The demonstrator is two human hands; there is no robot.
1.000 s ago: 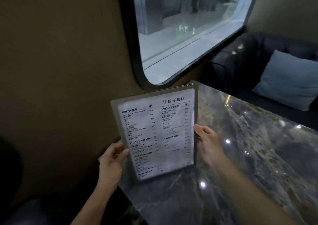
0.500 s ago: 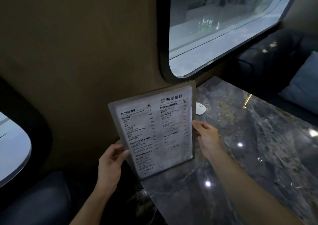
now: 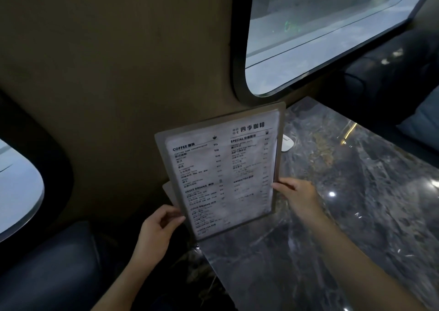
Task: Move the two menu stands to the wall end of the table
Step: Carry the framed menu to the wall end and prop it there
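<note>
Since half a second earlier, view panned left; menu stand (image 3: 223,172) barely shifted. Marble table (image 3: 356,215) carried it upright at the wall-side corner. Left hand (image 3: 154,234) clamped its left edge, right hand (image 3: 297,196) its right edge. Second stand (image 3: 169,191) possibly peeked behind. Small white object (image 3: 286,142) sat beyond.

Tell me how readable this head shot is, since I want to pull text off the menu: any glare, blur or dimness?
Head view: dim overall, lit mostly by the window; the menu has crisp headings while its small print is smeared and washed pale; bright glare spots dot the table; wide-angle bending curves the window frame; both the left hand and right hand look soft.
</note>
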